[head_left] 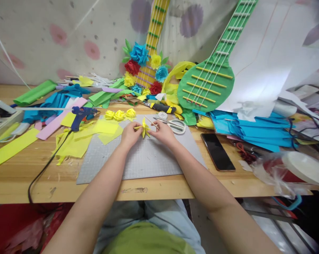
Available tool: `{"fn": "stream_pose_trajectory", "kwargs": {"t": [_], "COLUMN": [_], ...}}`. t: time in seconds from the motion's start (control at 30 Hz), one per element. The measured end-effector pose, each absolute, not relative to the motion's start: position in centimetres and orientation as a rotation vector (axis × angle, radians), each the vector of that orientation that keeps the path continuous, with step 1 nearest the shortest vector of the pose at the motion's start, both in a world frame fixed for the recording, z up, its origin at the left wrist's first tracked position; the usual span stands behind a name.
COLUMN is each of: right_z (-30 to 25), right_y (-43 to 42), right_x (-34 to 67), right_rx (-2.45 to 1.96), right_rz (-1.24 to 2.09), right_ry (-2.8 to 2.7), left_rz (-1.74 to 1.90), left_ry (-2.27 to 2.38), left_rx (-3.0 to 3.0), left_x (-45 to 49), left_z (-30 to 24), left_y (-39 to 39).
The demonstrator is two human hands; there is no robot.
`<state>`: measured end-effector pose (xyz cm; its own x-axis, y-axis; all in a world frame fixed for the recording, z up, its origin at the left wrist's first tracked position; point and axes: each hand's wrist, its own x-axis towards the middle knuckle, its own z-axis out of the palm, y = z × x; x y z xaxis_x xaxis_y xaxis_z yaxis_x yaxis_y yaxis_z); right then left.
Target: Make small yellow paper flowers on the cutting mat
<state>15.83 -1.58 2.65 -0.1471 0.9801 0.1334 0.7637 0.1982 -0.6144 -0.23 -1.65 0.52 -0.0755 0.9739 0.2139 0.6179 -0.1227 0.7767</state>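
Both my hands meet over the grey cutting mat [148, 162]. My left hand [130, 134] pinches a small yellow paper flower piece [144, 129] from the left. My right hand [163, 133] is closed on a thin wooden stick [151, 122] that points up and left above the flower, and it touches the flower's right side. Three finished yellow paper roses [119, 114] lie at the mat's far edge, just beyond my left hand.
Scissors [173, 124] and a tape roll [163, 115] lie past my right hand. A blue glue gun [80, 115] with its black cord sits left, amid yellow paper scraps [77, 143]. A phone [217, 151] lies right. Paper guitars [209, 83] and coloured paper crowd the back.
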Motion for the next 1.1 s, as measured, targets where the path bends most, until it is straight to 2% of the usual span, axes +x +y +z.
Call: {"fn": "stream_pose_trajectory", "kwargs": {"t": [0.27, 0.53, 0.77, 1.1], "right_z": [2.2, 2.7, 2.8, 3.0], "right_y": [-1.7, -1.9, -2.0, -2.4], "right_x": [15.0, 15.2, 15.4, 16.1], "right_rx": [-1.836, -1.826, -1.756, -1.787], "right_rz": [0.378, 0.302, 0.300, 0.174], "right_ry": [-2.064, -1.978, -1.977, -2.136], "left_rz": [1.092, 1.488, 1.069, 1.016], "left_ry": [1.638, 1.834, 1.829, 1.933], "left_rx": [1.733, 2.023, 2.122, 1.878], "left_x": [-0.1, 0.7, 1.7, 1.3], "left_z": [0.1, 1.3, 1.0, 1.0], "left_y": [-1.3, -2.8, -3.2, -3.1]}}
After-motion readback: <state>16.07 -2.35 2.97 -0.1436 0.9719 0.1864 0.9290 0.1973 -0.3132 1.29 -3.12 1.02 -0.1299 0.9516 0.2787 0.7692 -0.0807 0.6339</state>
